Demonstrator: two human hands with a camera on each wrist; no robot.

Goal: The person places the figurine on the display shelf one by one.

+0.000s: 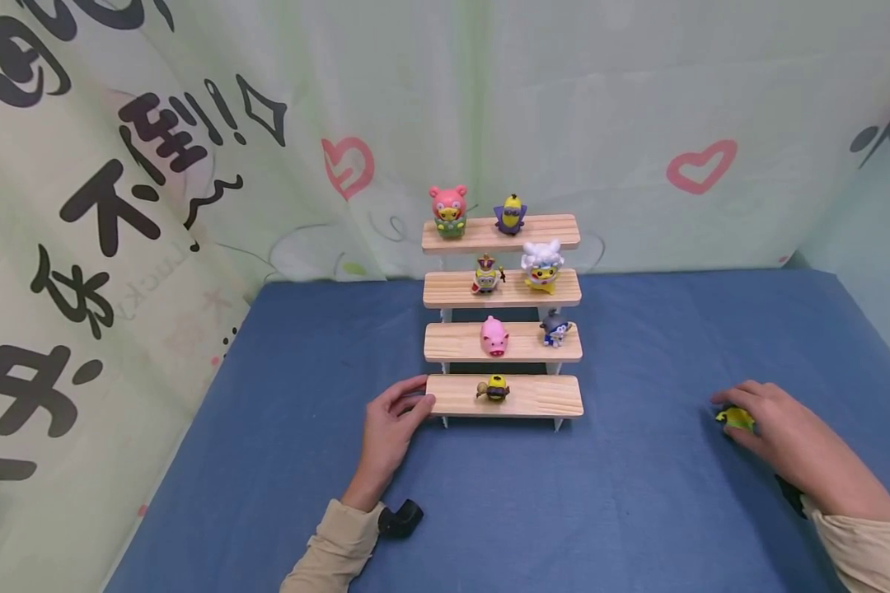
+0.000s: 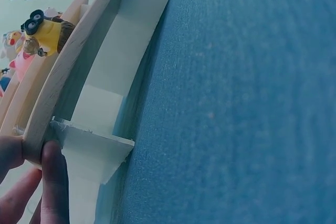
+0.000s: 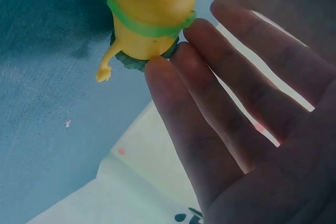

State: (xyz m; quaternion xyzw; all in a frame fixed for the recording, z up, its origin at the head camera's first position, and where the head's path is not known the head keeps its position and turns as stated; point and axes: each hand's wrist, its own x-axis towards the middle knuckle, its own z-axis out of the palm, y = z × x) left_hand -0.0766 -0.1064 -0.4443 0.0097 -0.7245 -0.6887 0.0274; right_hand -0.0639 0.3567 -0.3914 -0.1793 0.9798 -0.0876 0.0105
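My left hand [image 1: 387, 432] pinches the left end of the lowest plank [image 1: 543, 396] of a stepped wooden display stand, thumb and fingers on either side of the wood. A small figurine with black goggles [image 2: 48, 34] stands on that plank. Far to the right, my right hand [image 1: 793, 436] holds a yellow toy figurine [image 1: 737, 418] between thumb and fingertips, low over the blue cloth. In the right wrist view the figurine [image 3: 151, 11] shows dark dashes on its head, a green band and a green skirt; one yellow arm sticks out.
On the higher planks stand several figurines: a pink-hooded one [image 1: 449, 212], a purple-caped one [image 1: 511, 215], a crowned one [image 1: 485, 274], a white fluffy one [image 1: 542, 265], a pink pig [image 1: 494, 337] and a grey-blue one [image 1: 555, 328]. A printed curtain [image 1: 564, 107] hangs behind.
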